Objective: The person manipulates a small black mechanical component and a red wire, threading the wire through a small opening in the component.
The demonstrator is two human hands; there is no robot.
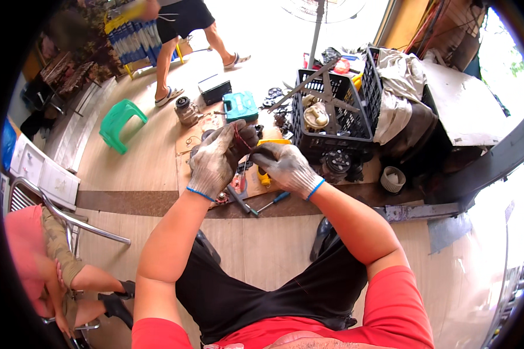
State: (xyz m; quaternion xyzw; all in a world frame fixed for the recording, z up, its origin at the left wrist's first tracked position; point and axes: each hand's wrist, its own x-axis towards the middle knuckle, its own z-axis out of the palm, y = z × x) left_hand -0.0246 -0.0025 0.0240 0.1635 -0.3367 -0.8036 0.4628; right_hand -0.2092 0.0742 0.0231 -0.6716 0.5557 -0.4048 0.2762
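Observation:
Both of my hands wear greyish-white work gloves with blue cuffs and are raised in front of me, close together. My left hand [214, 160] is closed around a small dark part with a thin red wire [239, 138]; its exact kind is hard to make out. Against that part's right side, my right hand [286, 167] has its fingers pinched together, and what they hold, if anything, is hidden. Below the hands lie a blue-handled screwdriver [279, 198] and a dark bar-like tool [237, 199]. Partly behind my right hand is a yellow tool [264, 177].
A teal tool case [240, 106], a metal motor-like part [186, 111] and a black crate [335, 135] of parts stand ahead. A green stool [122, 125] is at the left. One person [183, 23] is at the far left; another sits on a metal chair [93, 227].

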